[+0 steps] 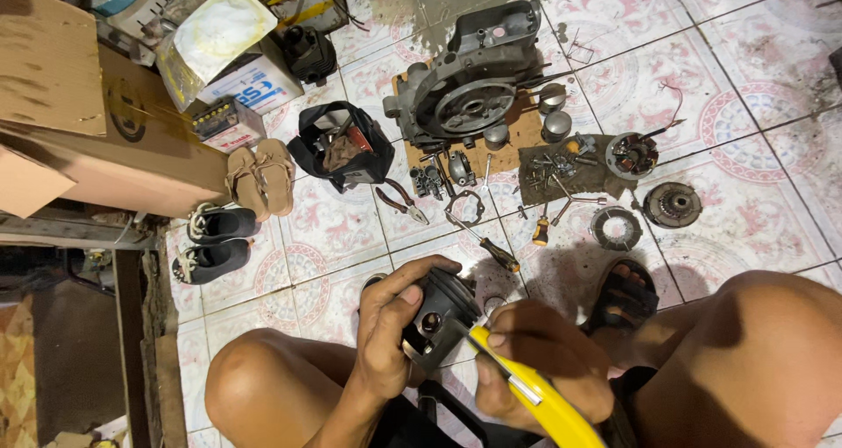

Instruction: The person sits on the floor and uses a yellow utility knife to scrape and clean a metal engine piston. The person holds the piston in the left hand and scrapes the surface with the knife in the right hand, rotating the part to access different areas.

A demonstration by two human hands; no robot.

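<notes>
Your left hand (386,334) has its grip wrapped round a dark metal piston (441,312), held up over your knees with the pin hole facing the camera. Your right hand (544,360) is closed on a yellow-handled cutter (535,395), its blade tip laid against the piston's lower edge. By the look of it you're in the scraping step, working the piston's edge or grooves clean; how much is done I can't tell from here. The next stroke calls for a shallow blade angle and a steady left hand, turning the piston a little at a time so the edge doesn't dig in or slip toward your fingers.

Out on the tiled floor (754,80) the engine casing (469,80) sits on cardboard, loose bolts and small parts just beside it. A screwdriver (487,245) and pliers (403,201) lie near, sandals (261,178) and a black bag (342,145) off to the left
</notes>
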